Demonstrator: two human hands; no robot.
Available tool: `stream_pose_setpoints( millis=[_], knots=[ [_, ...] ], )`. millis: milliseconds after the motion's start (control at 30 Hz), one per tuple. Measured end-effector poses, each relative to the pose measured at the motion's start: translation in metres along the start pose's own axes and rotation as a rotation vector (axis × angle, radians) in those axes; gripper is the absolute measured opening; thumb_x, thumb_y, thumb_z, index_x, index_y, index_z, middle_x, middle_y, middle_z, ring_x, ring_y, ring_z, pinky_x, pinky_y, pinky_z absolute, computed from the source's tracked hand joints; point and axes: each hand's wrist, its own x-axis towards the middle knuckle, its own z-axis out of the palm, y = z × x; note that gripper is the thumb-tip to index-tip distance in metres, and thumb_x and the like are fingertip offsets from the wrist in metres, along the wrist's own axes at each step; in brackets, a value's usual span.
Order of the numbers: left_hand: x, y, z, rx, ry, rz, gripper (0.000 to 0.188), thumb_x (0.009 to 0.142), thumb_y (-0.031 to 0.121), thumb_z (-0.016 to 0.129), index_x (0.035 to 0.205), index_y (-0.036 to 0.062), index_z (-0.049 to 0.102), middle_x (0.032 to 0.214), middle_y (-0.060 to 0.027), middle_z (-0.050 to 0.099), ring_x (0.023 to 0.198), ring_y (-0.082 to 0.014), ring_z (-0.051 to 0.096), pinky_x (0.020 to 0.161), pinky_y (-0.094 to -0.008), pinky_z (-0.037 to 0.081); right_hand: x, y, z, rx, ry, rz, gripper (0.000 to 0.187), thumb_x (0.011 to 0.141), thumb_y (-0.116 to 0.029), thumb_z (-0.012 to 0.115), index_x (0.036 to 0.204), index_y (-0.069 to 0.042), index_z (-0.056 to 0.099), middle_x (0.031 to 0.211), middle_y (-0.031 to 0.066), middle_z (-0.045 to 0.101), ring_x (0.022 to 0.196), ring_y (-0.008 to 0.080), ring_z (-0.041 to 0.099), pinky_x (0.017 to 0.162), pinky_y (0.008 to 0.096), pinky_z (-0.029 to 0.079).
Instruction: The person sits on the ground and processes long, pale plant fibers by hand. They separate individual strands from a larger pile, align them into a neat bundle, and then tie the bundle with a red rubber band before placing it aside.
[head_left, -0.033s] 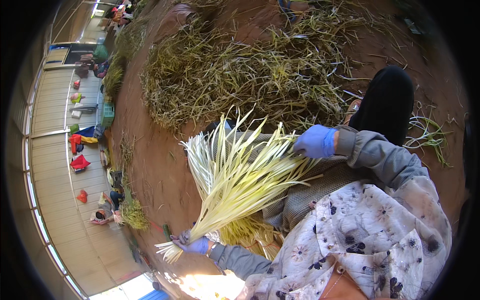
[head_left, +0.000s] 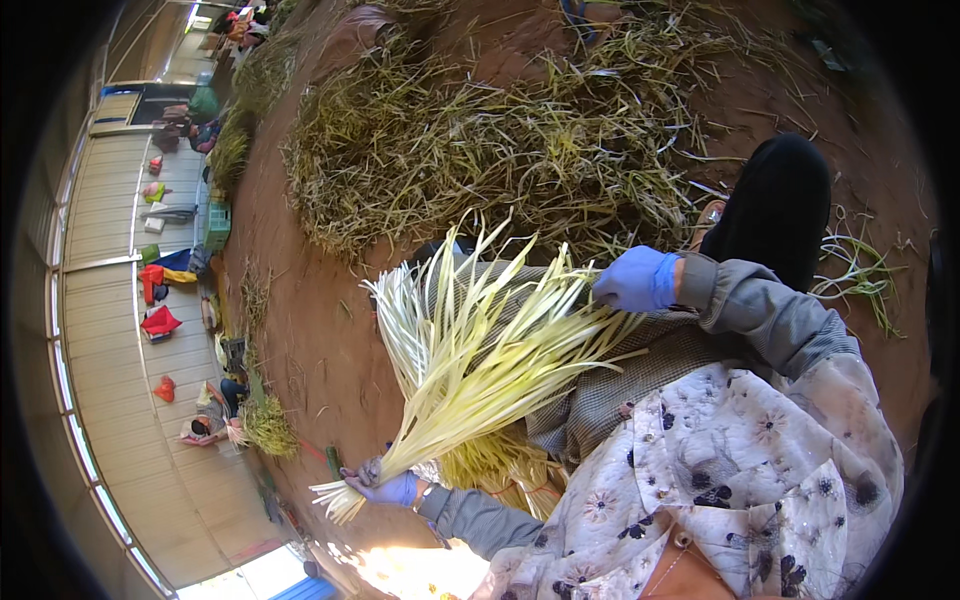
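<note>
A large bundle of yellow chives (head_left: 480, 365) with pale stems lies fanned out across my lap. My left hand (head_left: 385, 483), in a purple-blue glove with dirty fingertips, is wrapped round its stem end at the lower left. At the far, leafy end, my right hand (head_left: 640, 280), gloved the same way, has its fingers curled on a few leaf tips; the fingertips are partly hidden. White stems (head_left: 398, 315) of another bunch show behind the bundle. More yellow chives (head_left: 490, 462) lie under it, close to my left forearm.
A wide heap of straw-like trimmed leaves (head_left: 500, 150) covers the reddish dirt floor ahead. Loose green leaves (head_left: 860, 265) lie to the right of my dark-trousered knee (head_left: 775, 205). Along the left wall are a green crate (head_left: 217, 226), bags, and a person (head_left: 210, 415) beside more chives.
My right hand has shifted slightly to the right, and the leaf tips near it have moved a little. My left hand stays on the stems.
</note>
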Motion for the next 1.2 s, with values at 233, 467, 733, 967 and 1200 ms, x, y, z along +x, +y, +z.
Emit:
stream_pose_setpoints(
  millis=[233,467,733,967,1200],
  knots=[
    [0.000,-0.002,0.008,0.062,-0.053,0.027,0.022,0.092,0.025,0.042,0.096,0.0108,0.057,0.052,0.0072,0.033,0.045,-0.0033,0.035,0.049,-0.0163,0.037,0.004,0.017,-0.017,-0.376,-0.017,0.302,0.022,0.076,-0.014,0.051,0.095,-0.012,0.062,0.068,0.0091,0.061,0.062,0.0253,0.061,0.053,0.0365,0.048],
    [0.000,-0.003,0.013,0.051,-0.079,0.026,0.023,0.091,0.028,0.043,0.096,0.0101,0.057,0.054,0.0070,0.036,0.046,-0.0030,0.037,0.049,-0.0155,0.038,0.050,-0.036,-0.028,-0.067,0.499,-0.175,0.011,0.078,-0.018,0.056,0.083,-0.013,0.065,0.077,0.0071,0.058,0.069,0.0224,0.060,0.060,0.0316,0.051],
    [-0.001,-0.005,0.022,0.131,-0.002,0.118,0.025,0.092,0.026,0.042,0.109,0.0099,0.050,0.055,0.0066,0.028,0.046,-0.0022,0.029,0.044,-0.0165,0.029,0.106,-0.089,0.006,-0.005,0.418,-0.373,0.011,0.071,-0.018,0.061,0.074,-0.008,0.061,0.075,0.0105,0.056,0.068,0.0288,0.059,0.060,0.0391,0.048],
    [0.001,-0.008,0.027,0.077,-0.006,0.106,0.028,0.092,0.026,0.042,0.110,0.0061,0.048,0.057,0.0056,0.027,0.046,-0.0026,0.027,0.042,-0.0158,0.027,0.088,-0.087,-0.009,-0.187,0.165,-0.471,0.013,0.069,-0.015,0.056,0.077,-0.007,0.062,0.071,0.0101,0.059,0.067,0.0275,0.060,0.058,0.0378,0.049],
    [0.000,-0.018,0.048,0.097,-0.069,0.132,0.028,0.092,0.023,0.041,0.111,0.0043,0.048,0.055,0.0053,0.026,0.045,-0.0029,0.026,0.041,-0.0153,0.026,0.095,-0.080,-0.011,-0.082,0.405,-0.409,0.010,0.066,-0.016,0.057,0.069,-0.009,0.062,0.065,0.0096,0.058,0.062,0.0287,0.058,0.055,0.0386,0.047]
  ],
)
